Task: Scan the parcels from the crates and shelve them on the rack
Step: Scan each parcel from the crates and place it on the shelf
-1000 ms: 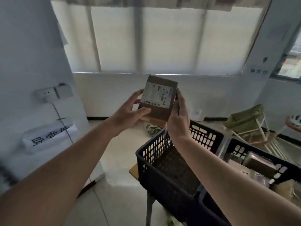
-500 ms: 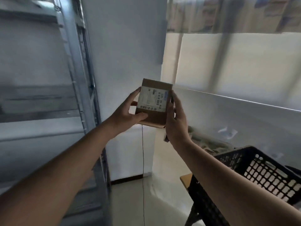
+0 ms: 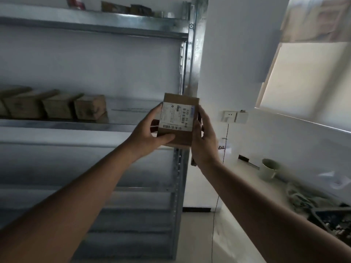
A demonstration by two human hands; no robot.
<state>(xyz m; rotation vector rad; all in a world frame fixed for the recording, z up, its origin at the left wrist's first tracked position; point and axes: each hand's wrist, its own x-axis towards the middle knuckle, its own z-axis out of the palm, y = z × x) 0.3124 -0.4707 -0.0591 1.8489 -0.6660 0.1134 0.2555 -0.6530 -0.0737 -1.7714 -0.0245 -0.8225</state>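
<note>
Held up in front of the metal rack (image 3: 191,54), the small cardboard parcel (image 3: 178,120) looks light and stiff, gripped at its side edges by the left hand (image 3: 150,133) and right hand (image 3: 204,141), label clear.

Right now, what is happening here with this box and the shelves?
A person holds a small cardboard parcel in both hands, the left hand under its lower left edge and the right hand along its right side. Its white label with barcodes faces the camera. The metal rack stands just behind, and one shelf already carries a row of cardboard boxes. The parcel is not yet on a shelf.
</note>
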